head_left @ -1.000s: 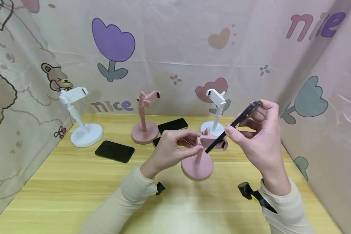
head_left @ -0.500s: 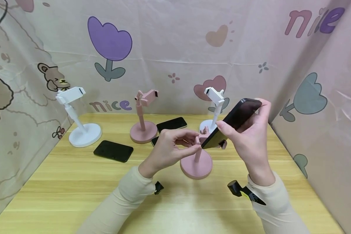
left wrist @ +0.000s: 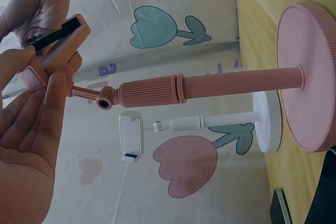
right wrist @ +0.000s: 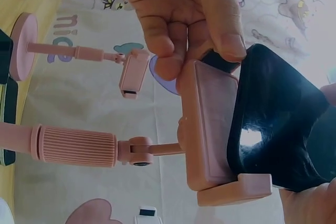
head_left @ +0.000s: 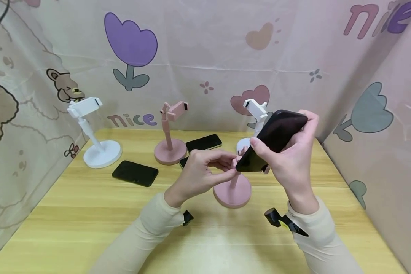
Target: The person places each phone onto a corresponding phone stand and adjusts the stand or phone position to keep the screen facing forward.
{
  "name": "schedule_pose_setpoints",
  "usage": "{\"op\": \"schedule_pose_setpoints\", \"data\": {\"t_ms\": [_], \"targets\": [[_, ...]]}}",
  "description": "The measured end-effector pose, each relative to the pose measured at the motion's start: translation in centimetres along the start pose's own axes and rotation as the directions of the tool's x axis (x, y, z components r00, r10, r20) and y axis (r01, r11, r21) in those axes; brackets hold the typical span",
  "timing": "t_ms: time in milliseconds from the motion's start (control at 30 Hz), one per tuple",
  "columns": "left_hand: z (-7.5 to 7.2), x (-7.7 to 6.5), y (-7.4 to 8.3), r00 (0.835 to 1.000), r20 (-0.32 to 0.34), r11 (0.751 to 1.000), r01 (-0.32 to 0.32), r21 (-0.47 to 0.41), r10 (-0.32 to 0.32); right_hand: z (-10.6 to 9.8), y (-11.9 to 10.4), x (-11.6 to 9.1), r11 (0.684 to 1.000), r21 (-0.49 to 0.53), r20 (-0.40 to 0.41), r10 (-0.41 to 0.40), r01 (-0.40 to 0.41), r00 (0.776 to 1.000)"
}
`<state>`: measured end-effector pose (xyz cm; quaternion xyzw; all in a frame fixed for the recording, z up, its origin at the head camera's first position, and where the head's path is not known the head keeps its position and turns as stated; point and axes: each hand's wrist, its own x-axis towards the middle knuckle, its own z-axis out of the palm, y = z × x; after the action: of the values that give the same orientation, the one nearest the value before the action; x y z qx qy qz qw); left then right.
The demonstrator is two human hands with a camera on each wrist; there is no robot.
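Smartphone (head_left: 280,133) tilted at clamp (right wrist: 212,129) of pink phone stand (head_left: 233,193)
Gripped by its edges in right hand (head_left: 294,163); left hand (head_left: 199,171), left of it, pinches clamp.

Right of centre, the phone (head_left: 281,131) is black and the nearest stand (head_left: 233,195) pink. Upper left, a purple tulip (head_left: 131,43) marks the pale curtain (head_left: 198,42).
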<state>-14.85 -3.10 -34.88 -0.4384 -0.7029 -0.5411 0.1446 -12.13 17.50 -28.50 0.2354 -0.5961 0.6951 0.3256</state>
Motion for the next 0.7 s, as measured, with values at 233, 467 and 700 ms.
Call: {"op": "schedule_pose_setpoints", "data": {"t_ms": [233,467,700], "targets": [[0.11,0.14,-0.05,0.999,0.003,0.999,-0.037,0.026,0.037,0.29,-0.12,-0.12,0.996,-0.072,-0.014,-0.045,0.044,0.999],[0.23,0.11,-0.13,0.999,-0.011,0.999,-0.043,0.017,0.043,0.53,0.01,-0.36,0.993,-0.099,-0.023,-0.071,0.069,0.997],[0.30,0.05,0.01,0.999,-0.026,0.999,-0.041,-0.009,0.041,0.53,0.02,-0.46,0.989,-0.129,-0.017,-0.080,0.078,0.997]]}}
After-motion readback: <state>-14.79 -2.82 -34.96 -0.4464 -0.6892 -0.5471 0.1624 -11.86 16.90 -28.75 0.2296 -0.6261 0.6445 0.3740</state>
